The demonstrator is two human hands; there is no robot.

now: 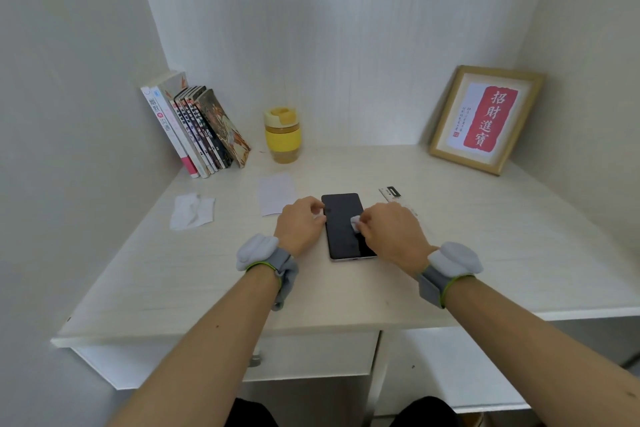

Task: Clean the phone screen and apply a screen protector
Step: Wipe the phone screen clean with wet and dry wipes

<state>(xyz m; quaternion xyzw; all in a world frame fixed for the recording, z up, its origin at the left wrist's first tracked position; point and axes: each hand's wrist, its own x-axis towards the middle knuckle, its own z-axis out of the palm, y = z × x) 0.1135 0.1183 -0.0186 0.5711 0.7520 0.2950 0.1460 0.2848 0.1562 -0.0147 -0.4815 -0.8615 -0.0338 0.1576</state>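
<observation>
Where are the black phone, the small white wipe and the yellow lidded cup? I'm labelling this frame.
Black rectangular phone point(343, 218): head view, upper middle of its dark screen.
Small white wipe point(355, 222): head view, the part showing beside the right hand's fingers.
Yellow lidded cup point(282, 139): head view, its yellow sleeve.

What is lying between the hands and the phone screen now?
Nothing visible. The right hand already presses a small white wipe on the phone screen; the left hand touches its left edge.

A glossy black glass-fronted phone point(343, 222) is seen on a matt, pale wood-grain desk point(346, 288); a crumpled white paper tissue point(191, 211) looks soft.
</observation>
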